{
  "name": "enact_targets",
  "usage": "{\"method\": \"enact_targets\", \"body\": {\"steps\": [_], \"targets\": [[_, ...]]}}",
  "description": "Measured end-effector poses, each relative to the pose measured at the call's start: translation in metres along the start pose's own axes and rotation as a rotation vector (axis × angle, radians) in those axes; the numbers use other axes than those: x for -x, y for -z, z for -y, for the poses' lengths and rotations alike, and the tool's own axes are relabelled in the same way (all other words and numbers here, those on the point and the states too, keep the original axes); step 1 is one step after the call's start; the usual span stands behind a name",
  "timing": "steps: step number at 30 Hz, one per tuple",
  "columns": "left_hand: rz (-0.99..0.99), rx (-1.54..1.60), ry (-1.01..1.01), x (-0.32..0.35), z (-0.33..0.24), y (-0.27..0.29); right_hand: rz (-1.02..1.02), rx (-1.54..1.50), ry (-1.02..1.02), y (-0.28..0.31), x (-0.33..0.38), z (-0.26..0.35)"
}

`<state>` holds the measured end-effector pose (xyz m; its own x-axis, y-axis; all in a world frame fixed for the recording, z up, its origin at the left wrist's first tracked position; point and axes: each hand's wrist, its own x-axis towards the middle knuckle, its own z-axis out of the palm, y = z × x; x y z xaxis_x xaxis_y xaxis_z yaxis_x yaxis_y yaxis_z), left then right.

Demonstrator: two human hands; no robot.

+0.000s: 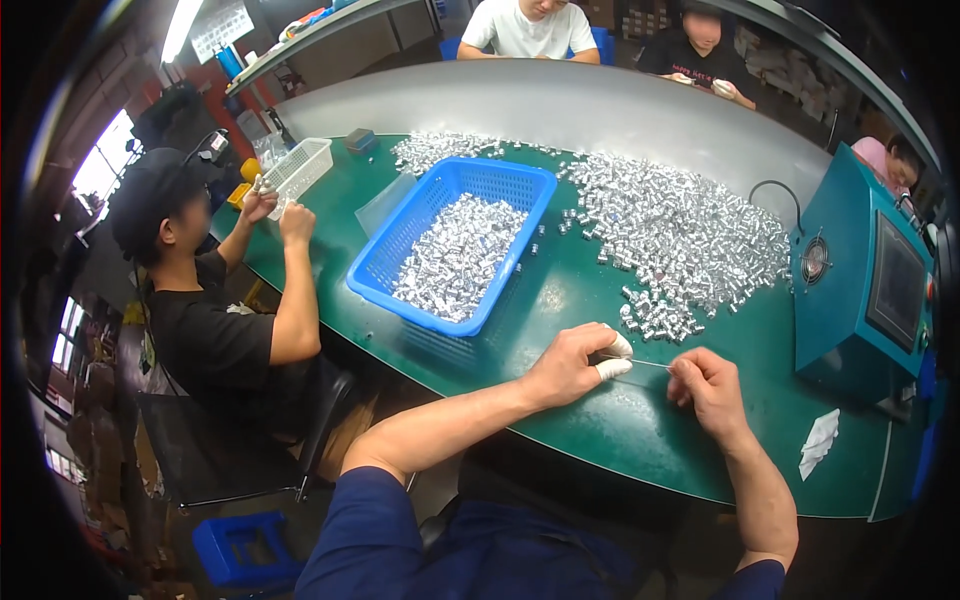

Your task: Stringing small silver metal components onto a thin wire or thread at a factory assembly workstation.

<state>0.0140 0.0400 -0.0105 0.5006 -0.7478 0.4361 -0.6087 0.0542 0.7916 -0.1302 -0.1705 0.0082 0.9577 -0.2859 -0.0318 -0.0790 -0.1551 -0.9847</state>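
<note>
My left hand [572, 368] is over the near edge of the green table, white covers on its thumb and forefinger. Those two fingertips are pinched together, and whatever lies between them is hidden. From there a thin, straight metal rod [652, 363] reaches across to my right hand [708, 388], whose bare fingers pinch its other end. Beyond my hands spreads a large heap of small, shiny silver metal cylinders [690, 230]. Left of it stands a blue plastic basket [365, 285] holding many more such pieces.
A teal machine [835, 320] with a dark screen stands at the right, a crumpled white cloth [820, 443] near it. At the left sits a co-worker [220, 320] by a white basket [305, 160]. A grey partition [560, 100] lines the table's far side, with people beyond.
</note>
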Motion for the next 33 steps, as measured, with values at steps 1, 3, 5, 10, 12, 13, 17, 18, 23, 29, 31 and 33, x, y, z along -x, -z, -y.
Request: {"method": "enact_targets", "body": {"steps": [1, 3, 5, 10, 12, 13, 17, 18, 23, 29, 31, 33], "targets": [[0.008, 0.087, 0.136, 0.000, -0.001, 0.000, -0.071, 0.178, 0.146, -0.002, 0.001, 0.003], [0.015, 0.173, 0.270, 0.000, -0.003, 0.001, -0.063, 0.384, 0.451, 0.003, -0.005, 0.009], [0.010, 0.221, 0.240, 0.001, -0.002, -0.001, -0.055, 0.587, 0.754, 0.008, -0.005, 0.008], [0.021, -0.013, -0.013, 0.000, -0.001, 0.000, 0.071, -0.099, -0.146, 0.007, -0.005, -0.003], [0.028, -0.016, -0.001, 0.001, -0.001, 0.001, 0.083, -0.130, -0.157, 0.006, -0.004, 0.004], [0.023, -0.031, -0.019, 0.002, 0.001, 0.001, 0.092, -0.163, -0.169, 0.005, -0.003, 0.007], [0.040, 0.075, 0.169, 0.001, -0.007, 0.003, 0.022, -0.051, -0.012, -0.001, -0.001, 0.009], [0.042, 0.077, 0.169, 0.001, -0.007, 0.003, -0.023, 0.226, 0.319, -0.001, -0.004, 0.009], [0.046, 0.336, 0.372, 0.003, -0.002, 0.003, -0.013, 0.602, 0.730, 0.006, -0.004, 0.003], [0.024, 0.021, 0.036, 0.001, -0.002, 0.003, 0.094, -0.164, -0.184, 0.005, 0.000, -0.003], [0.021, 0.031, 0.073, 0.002, -0.002, 0.006, -0.023, 0.079, 0.116, -0.009, 0.002, 0.006], [0.066, 0.292, 0.357, 0.001, -0.004, 0.006, -0.108, 0.385, 0.551, -0.006, 0.003, 0.017]]}}
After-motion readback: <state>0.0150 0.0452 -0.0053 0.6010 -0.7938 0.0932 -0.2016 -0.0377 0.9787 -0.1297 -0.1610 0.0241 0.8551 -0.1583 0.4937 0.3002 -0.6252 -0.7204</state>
